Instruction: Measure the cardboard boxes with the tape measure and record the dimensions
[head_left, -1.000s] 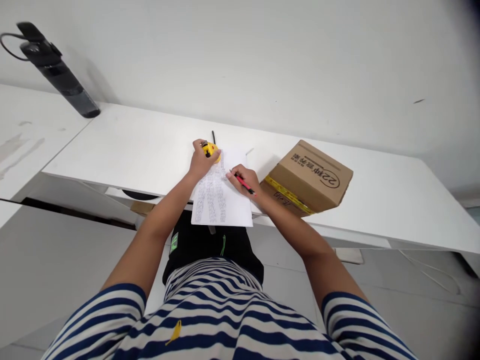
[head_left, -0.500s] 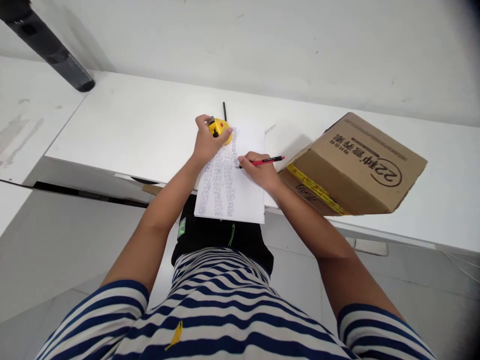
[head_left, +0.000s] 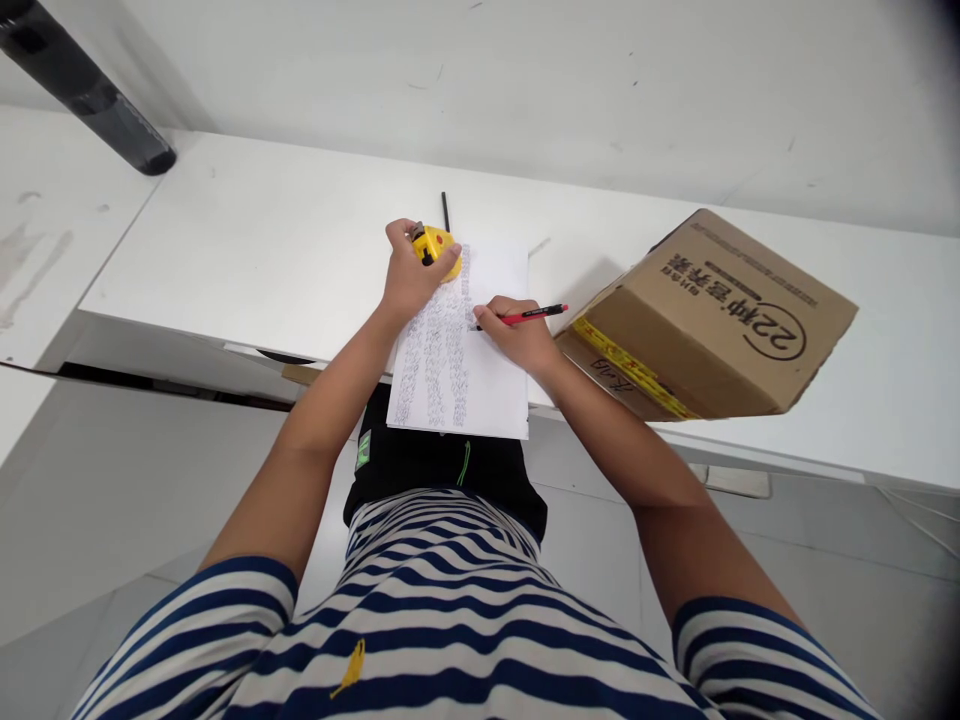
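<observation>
A yellow tape measure (head_left: 441, 250) is gripped in my left hand (head_left: 409, 275), at the upper left of a white sheet of paper (head_left: 495, 385). Columns of small handwriting cover the left and middle of the sheet, which reaches over the table's front edge. My right hand (head_left: 521, 335) is closed around a red and black pen (head_left: 536, 314). Its tip points left and rests at or just above the paper, beside the written columns; actual contact I cannot tell. Just behind the tape measure lies a thin black stick-like item (head_left: 445, 210), its kind unclear.
On the white table (head_left: 300, 220), a cardboard box (head_left: 697, 320) with yellow tape stands right of my right hand. A dark post (head_left: 112, 115) slants in at the upper left. The wall (head_left: 525, 90) runs along the table's back.
The view has shifted slightly, so the table and box sit a little higher in the picture. Both hands keep their holds, with the pen tip still beside the writing.
</observation>
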